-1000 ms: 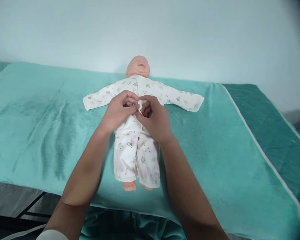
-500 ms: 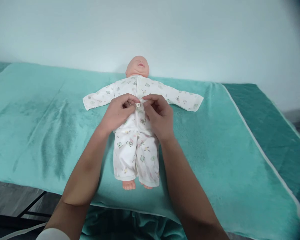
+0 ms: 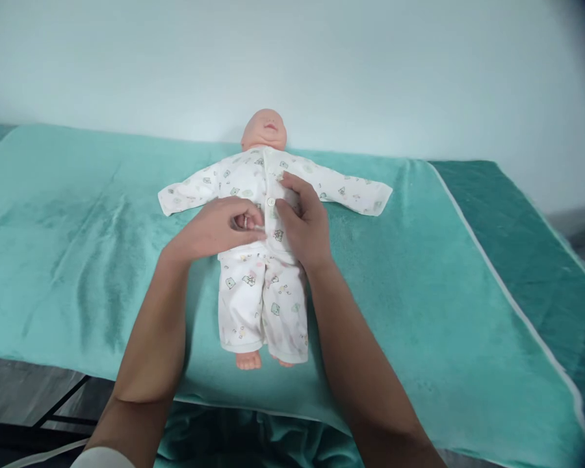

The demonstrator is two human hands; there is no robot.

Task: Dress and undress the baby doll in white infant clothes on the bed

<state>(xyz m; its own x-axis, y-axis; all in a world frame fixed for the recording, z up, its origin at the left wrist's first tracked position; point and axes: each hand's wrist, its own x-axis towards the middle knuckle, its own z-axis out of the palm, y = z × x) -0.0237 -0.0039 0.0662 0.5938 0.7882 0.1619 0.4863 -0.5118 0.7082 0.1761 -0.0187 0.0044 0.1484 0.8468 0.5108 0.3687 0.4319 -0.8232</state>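
Observation:
A baby doll [image 3: 263, 130] lies on its back, dressed in a white printed shirt [image 3: 241, 172] and matching trousers [image 3: 244, 305]. A round white button [image 3: 272, 202] shows on the shirt's front opening. My left hand [image 3: 219, 224] is at the belly on the left side, thumb and curled fingers closed at the shirt's front edge below the button. Right of the button, my right hand [image 3: 305, 224] rests over the shirt with thumb and index finger apart. Its thumb tip is close beside the button, and its other fingers are partly hidden.
A teal velvety cover [image 3: 419, 292] lies under the doll, with a white-edged darker strip [image 3: 511, 221] at the right. A pale wall [image 3: 370, 78] stands behind. Dark metal legs [image 3: 65, 403] and a pale cable [image 3: 49, 453] show at lower left.
My left hand has moved down from the button to the shirt edge below it. My right thumb and index finger have spread apart. The button now lies flat and uncovered. The view has shifted slightly.

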